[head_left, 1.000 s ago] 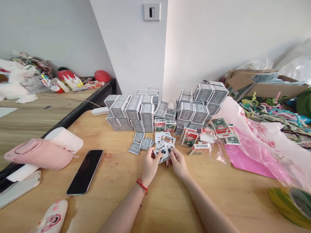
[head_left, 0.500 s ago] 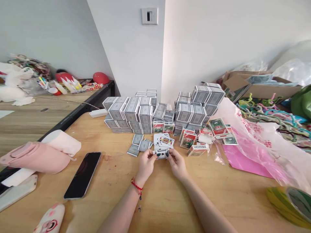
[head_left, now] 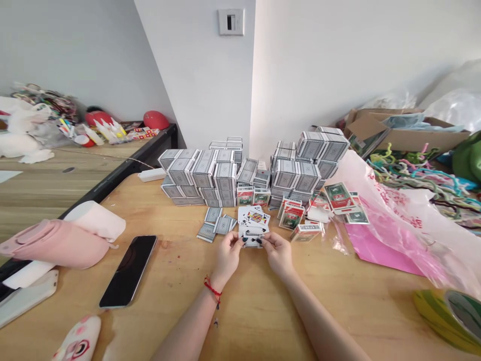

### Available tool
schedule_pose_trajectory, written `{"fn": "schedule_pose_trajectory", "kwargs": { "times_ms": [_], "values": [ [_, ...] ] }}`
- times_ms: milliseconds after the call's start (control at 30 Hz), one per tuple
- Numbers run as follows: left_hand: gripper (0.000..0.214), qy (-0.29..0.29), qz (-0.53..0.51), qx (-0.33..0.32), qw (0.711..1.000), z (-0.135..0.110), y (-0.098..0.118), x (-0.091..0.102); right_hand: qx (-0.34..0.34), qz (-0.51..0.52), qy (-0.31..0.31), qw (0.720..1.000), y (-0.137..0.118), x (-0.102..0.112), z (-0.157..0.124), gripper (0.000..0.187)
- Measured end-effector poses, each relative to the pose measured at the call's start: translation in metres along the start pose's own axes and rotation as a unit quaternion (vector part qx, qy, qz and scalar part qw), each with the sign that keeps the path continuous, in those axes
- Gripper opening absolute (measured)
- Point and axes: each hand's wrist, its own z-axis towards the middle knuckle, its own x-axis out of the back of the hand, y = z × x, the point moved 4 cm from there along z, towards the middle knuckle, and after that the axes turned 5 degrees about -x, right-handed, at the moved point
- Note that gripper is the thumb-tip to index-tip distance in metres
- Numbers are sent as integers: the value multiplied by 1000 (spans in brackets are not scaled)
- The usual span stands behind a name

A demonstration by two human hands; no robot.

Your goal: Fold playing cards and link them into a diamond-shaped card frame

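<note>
My left hand (head_left: 227,254) and my right hand (head_left: 278,252) both pinch a small stack of playing cards (head_left: 251,237) between them, just above the wooden table (head_left: 248,306). The fingers of both hands are closed on the stack's ends. Right behind it lie face-up cards (head_left: 254,216) in a loose spread. A few face-down cards (head_left: 217,223) lie to the left of those. Stacks of grey-patterned card packs (head_left: 205,175) stand against the wall, with more of these stacks (head_left: 308,160) to the right. Red and green card boxes (head_left: 300,220) lie scattered at the right.
A black phone (head_left: 128,271) lies left of my hands. A pink pouch (head_left: 56,243) and a white roll (head_left: 95,220) sit at the table's left edge. A pink plastic bag (head_left: 391,225) spreads at the right, with coloured cords (head_left: 417,175) and a cardboard box (head_left: 394,133) behind it.
My hands have squared the tilted cards into a neater stack held level between them; the stack sits slightly farther from me than a second ago.
</note>
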Motion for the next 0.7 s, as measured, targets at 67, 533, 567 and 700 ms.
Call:
{"fn": "schedule_pose_trajectory", "kwargs": {
  "times_ms": [67,533,567,700],
  "values": [
    [18,2,-8,-3,1000,-1,0,-1,0,-8,7,1000,0,0,-1,20],
    [23,38,86,-61,994,2,7,3,7,41,-113,993,-9,-21,-14,30],
    [23,26,93,-75,993,2,9,2,11,31,-109,993,-10,-21,-14,29],
    [25,-31,111,-111,987,-2,13,-5,18,7,-88,996,-11,-19,-12,29]
  ]
}}
